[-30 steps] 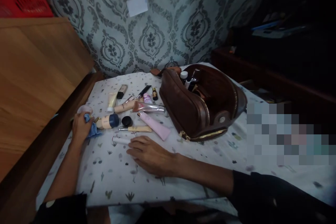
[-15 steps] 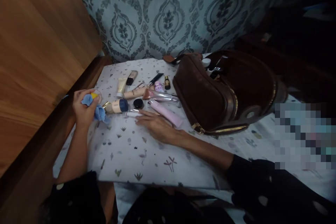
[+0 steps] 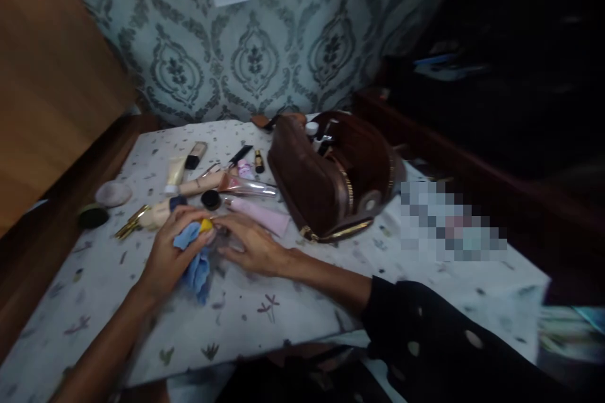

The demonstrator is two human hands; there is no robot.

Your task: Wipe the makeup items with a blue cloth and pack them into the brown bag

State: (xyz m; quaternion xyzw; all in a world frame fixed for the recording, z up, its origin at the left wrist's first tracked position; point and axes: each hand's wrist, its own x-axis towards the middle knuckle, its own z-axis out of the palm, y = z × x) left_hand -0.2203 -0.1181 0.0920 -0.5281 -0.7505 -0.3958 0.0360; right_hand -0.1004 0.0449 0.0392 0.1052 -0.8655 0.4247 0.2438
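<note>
My left hand [image 3: 174, 249] is closed on a crumpled blue cloth [image 3: 198, 271], with a small yellow piece [image 3: 206, 225] showing at its fingertips. My right hand [image 3: 255, 242] reaches in from the right, its fingertips close to the yellow piece. Thumb and fingers are apart; blur hides whether they touch anything. Behind the hands lie a foundation bottle with a dark blue cap [image 3: 163, 211], a round black pot [image 3: 210, 200], a pink tube [image 3: 262, 215] and a clear-ended rosy tube [image 3: 246, 186]. Part of the bottle's cap is behind my left hand.
An unzipped brown leather bag [image 3: 307, 182] stands on the patterned cloth [image 3: 246, 334]. More cosmetics, including a cream tube [image 3: 175, 175] and a tiny dark bottle [image 3: 258, 162], lie farther back. At left are a round pale item [image 3: 113, 193], a dark round item [image 3: 93, 216] and a wooden panel [image 3: 51, 88].
My left hand has come right with the blue cloth, close to my right hand. The view has shifted right, and two round items at the left now show.
</note>
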